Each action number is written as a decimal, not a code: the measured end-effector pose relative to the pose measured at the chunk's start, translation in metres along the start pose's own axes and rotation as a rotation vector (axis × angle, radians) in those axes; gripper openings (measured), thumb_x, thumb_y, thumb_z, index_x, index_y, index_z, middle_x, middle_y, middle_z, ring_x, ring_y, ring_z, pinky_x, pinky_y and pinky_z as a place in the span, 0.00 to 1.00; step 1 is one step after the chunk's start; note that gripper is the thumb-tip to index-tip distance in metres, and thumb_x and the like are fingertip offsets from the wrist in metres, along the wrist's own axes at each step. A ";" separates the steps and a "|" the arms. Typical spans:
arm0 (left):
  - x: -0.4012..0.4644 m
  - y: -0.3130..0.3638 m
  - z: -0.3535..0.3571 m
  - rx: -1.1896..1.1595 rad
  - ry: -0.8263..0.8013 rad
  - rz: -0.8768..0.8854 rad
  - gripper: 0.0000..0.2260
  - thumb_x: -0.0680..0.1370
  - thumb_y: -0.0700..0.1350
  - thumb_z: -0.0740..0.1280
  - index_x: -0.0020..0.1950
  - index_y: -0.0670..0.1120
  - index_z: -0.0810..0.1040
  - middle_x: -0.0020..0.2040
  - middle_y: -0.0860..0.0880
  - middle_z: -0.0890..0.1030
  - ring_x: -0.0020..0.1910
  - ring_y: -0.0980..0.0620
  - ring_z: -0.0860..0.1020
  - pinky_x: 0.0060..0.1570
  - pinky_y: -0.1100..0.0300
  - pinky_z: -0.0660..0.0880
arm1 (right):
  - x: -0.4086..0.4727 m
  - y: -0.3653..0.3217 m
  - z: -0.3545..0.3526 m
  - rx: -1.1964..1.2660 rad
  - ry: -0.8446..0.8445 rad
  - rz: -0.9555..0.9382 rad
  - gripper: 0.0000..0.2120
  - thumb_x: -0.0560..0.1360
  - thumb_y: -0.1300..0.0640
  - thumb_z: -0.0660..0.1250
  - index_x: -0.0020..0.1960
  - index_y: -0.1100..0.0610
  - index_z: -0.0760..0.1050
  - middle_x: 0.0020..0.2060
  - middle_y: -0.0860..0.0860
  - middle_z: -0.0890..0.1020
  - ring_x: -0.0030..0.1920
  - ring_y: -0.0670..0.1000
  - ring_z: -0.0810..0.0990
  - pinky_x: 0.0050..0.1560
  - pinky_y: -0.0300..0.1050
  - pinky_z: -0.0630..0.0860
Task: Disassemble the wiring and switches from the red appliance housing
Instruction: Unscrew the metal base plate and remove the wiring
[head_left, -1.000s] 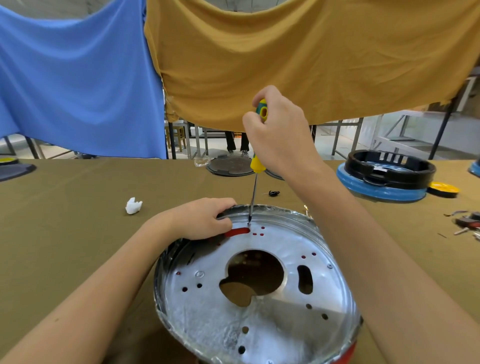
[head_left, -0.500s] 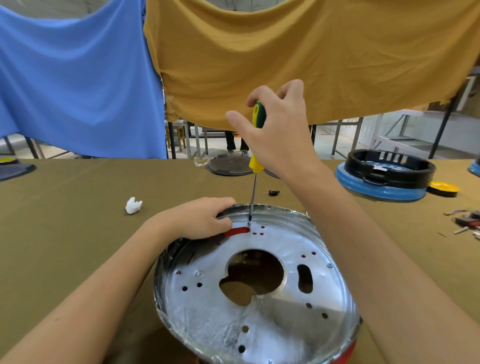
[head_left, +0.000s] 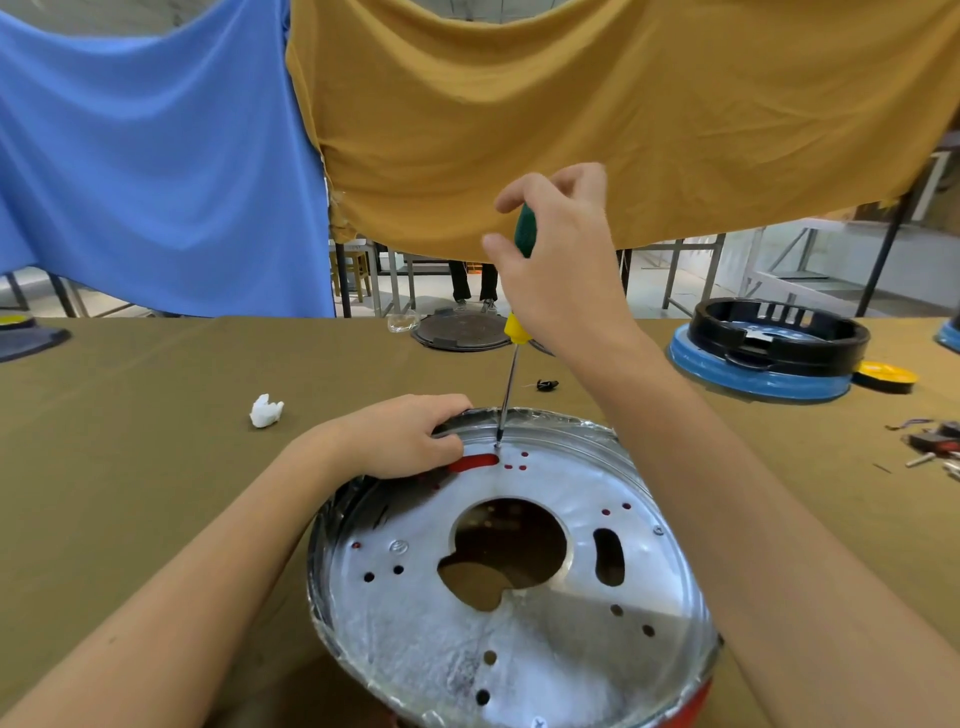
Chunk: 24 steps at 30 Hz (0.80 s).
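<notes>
Red appliance housing (head_left: 696, 701) lies on olive-covered surface (head_left: 130, 467), silver perforated metal plate (head_left: 519, 597) facing up, red showing only through slots and at lower rim. Left hand (head_left: 400, 436) curled closed over housing's far-left rim, fingers pressed on plate. Right hand (head_left: 561, 260) above housing's far edge, wrapped around green-and-yellow screwdriver (head_left: 511, 358) handle; shaft near upright, tip touching plate at far rim. White crumpled scrap (head_left: 266, 410) left of housing, small black part (head_left: 546, 385) just beyond it, black-and-blue round housing (head_left: 769, 348) far right
</notes>
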<state>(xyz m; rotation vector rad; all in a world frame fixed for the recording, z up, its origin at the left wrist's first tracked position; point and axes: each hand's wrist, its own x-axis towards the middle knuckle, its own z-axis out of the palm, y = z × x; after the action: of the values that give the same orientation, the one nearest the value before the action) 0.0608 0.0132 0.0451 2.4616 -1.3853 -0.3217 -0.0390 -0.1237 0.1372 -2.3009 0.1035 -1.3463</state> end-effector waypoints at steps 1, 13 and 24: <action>-0.001 0.001 0.000 -0.004 -0.001 -0.003 0.03 0.82 0.49 0.60 0.52 0.58 0.71 0.47 0.57 0.79 0.46 0.57 0.77 0.46 0.58 0.74 | 0.000 0.000 0.000 0.022 0.025 0.007 0.12 0.77 0.62 0.68 0.60 0.59 0.75 0.54 0.50 0.64 0.40 0.43 0.69 0.49 0.37 0.70; -0.007 0.003 -0.001 -0.068 0.108 0.152 0.16 0.78 0.46 0.67 0.56 0.66 0.66 0.58 0.61 0.67 0.49 0.60 0.75 0.49 0.62 0.73 | -0.001 -0.004 -0.004 0.087 0.000 0.040 0.12 0.76 0.49 0.71 0.56 0.53 0.78 0.51 0.51 0.67 0.53 0.50 0.70 0.54 0.37 0.70; -0.006 0.004 -0.003 -0.034 0.062 0.156 0.11 0.80 0.48 0.66 0.61 0.62 0.76 0.62 0.62 0.72 0.60 0.65 0.72 0.65 0.60 0.67 | -0.003 -0.010 -0.006 0.214 -0.144 0.075 0.08 0.79 0.53 0.62 0.57 0.55 0.71 0.40 0.50 0.73 0.38 0.48 0.72 0.40 0.44 0.70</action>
<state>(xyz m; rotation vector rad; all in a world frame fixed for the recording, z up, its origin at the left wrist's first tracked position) 0.0560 0.0165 0.0499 2.2991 -1.5221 -0.2296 -0.0477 -0.1162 0.1417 -2.1814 -0.0007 -1.0949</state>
